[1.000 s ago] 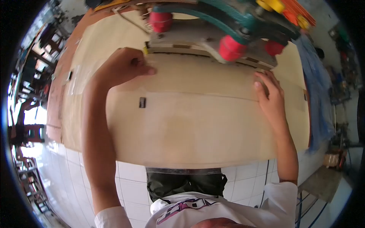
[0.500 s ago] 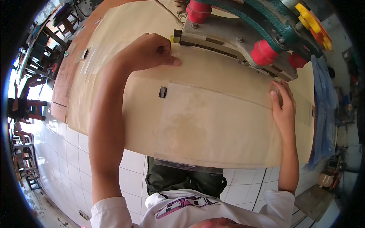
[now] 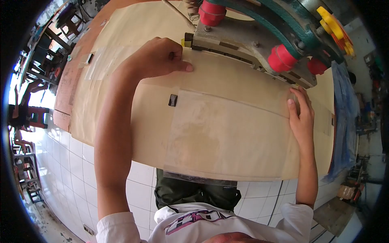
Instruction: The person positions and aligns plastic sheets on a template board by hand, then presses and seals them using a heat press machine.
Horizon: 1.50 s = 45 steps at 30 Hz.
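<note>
Near the left end of a press's long metal bar [image 3: 231, 57], my left hand [image 3: 162, 56] rests on the tan-covered table with its fingers curled under and the thumb stretched out. Whatever its fingers may hold is hidden. My right hand [image 3: 302, 108] lies by the bar's right end, fingers extended and slightly apart, touching the right side of a clear plastic sheet [image 3: 231, 137]. This sheet lies flat on the table between my arms and reaches the front edge. A small dark block [image 3: 173, 100] sits at its upper left corner.
Above the bar is the press's green frame [image 3: 259, 24] with red knobs [image 3: 282, 57] and a yellow handwheel [image 3: 332, 24]. Another small dark block [image 3: 89, 58] lies by clear plastic at the left. Blue plastic [image 3: 344, 121] hangs at the table's right side. Stools [image 3: 38, 117] stand far left.
Both hands stay almost where they were, on the table beside the press bar. The view has shifted very slightly; nothing else has visibly moved.
</note>
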### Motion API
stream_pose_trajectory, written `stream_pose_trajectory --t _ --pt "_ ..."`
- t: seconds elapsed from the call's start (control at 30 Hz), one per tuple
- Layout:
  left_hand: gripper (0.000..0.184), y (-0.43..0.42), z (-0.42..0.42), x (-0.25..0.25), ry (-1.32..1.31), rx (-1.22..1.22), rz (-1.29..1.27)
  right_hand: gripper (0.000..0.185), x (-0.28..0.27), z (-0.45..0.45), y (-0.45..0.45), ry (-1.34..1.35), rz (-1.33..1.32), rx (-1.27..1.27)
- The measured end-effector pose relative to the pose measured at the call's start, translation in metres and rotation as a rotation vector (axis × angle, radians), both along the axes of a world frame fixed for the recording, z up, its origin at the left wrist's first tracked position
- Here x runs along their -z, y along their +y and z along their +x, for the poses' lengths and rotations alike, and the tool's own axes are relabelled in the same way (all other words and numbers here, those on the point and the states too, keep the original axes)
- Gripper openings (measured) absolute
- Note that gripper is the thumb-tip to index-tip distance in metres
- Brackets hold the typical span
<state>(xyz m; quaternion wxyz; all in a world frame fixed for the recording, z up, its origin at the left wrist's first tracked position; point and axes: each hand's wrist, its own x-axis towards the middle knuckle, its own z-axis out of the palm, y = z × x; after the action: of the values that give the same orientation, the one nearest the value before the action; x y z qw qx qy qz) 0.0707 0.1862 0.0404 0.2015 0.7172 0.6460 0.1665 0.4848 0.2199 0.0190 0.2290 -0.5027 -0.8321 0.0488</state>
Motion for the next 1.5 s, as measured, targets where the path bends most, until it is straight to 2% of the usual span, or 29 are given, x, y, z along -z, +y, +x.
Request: stream_pose_trajectory --t 0.87,1.03,1.5 --pt "0.044 0.0008 -0.0003 0.0006 0.016 -0.008 -0.006 0.036 0.0008 0.0002 -0.0002 0.009 0.002 0.023" --pt "0.045 0.0 0.001 0.0043 0.025 0.043 0.08 0.037 0.0012 -0.0003 -0.0009 0.001 0.012 0.009" --pt "0.047 -0.0018 0.0063 -0.0024 0.056 -0.007 0.02 0.039 0.0003 0.0006 -0.0004 0.001 0.015 0.006"
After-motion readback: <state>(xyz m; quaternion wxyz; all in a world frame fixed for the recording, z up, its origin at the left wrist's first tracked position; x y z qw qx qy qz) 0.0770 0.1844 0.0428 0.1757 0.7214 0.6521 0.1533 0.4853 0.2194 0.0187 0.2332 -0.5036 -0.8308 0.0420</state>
